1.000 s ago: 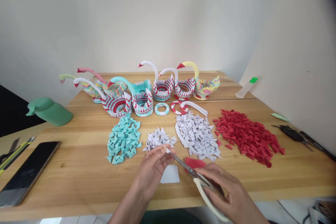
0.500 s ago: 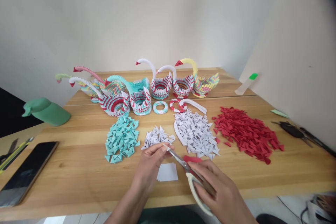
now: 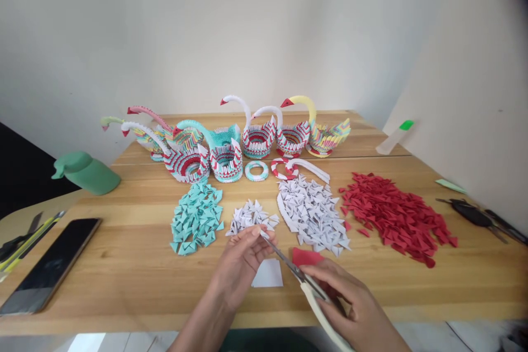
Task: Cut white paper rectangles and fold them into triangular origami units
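Between its thumb and fingers, my left hand [image 3: 244,256] pinches a small white paper piece [image 3: 264,235]. My right hand [image 3: 344,297] grips scissors [image 3: 311,287] with cream handles; their tips touch or nearly touch the white piece. Below my left fingers lies a stack of white paper [image 3: 268,273]. Red paper [image 3: 306,257] sits just beyond my right hand. Behind my hands are a small pile of white folded pieces [image 3: 252,215], a larger white pile [image 3: 311,212], a teal pile [image 3: 197,219] and a red pile [image 3: 394,214].
Several folded-paper swans [image 3: 259,137] line the back of the wooden table [image 3: 136,264], with two paper rings [image 3: 256,171] before them. A phone [image 3: 51,264], a green bottle [image 3: 87,173] and cutters [image 3: 31,242] are at left. Dark scissors [image 3: 470,213] and a green-capped tube [image 3: 395,137] are at right.
The view has shifted slightly, so the table items appear farther right. The scissors' handles have come closer together, and the blades now look closed. The left hand still pinches the white piece.
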Demonstrator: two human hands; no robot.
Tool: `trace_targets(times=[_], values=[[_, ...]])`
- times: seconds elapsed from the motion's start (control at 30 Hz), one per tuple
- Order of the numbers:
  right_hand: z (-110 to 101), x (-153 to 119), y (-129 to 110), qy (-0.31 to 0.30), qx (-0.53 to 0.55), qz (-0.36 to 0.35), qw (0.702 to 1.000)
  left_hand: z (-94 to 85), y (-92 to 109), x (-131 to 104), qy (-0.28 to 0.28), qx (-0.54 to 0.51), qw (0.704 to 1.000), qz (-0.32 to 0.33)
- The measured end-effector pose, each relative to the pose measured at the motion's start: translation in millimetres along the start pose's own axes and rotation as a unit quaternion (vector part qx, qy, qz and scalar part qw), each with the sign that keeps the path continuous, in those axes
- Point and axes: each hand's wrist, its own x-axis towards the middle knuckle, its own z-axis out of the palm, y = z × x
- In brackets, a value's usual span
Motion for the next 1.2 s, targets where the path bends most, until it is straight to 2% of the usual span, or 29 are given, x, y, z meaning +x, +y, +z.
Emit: trace_targets(times=[0.13, 0.33, 0.5, 0.7, 1.03, 1.2], values=[[0, -2, 2, 0.007, 0.001, -0.007, 1.0, 0.3, -1, 0, -0.001, 0.009, 1.0, 0.001], [2, -1, -15, 0.039, -0.062, -0.071, 0.995, 1.0, -5, 0, 0.028, 0.106, 0.991, 0.077], [12, -1, -21, 0.07, -0.109, -0.113, 0.985, 0.7, -3, 1, 0.04, 0.093, 0.991, 0.082], [1, -2, -28, 0.04, -0.062, -0.092, 0.993, -2.8, 4, 3, 0.032, 0.01, 0.997, 0.063], [-2, -1, -21, 0.032, -0.042, -0.054, 0.997, -2.0, 2, -1, 0.014, 0.007, 0.999, 0.034], [-5, -3, -22, 0.044, -0.037, -0.073, 0.996, -2.3, 3, -2, 0.011, 0.011, 0.999, 0.035]])
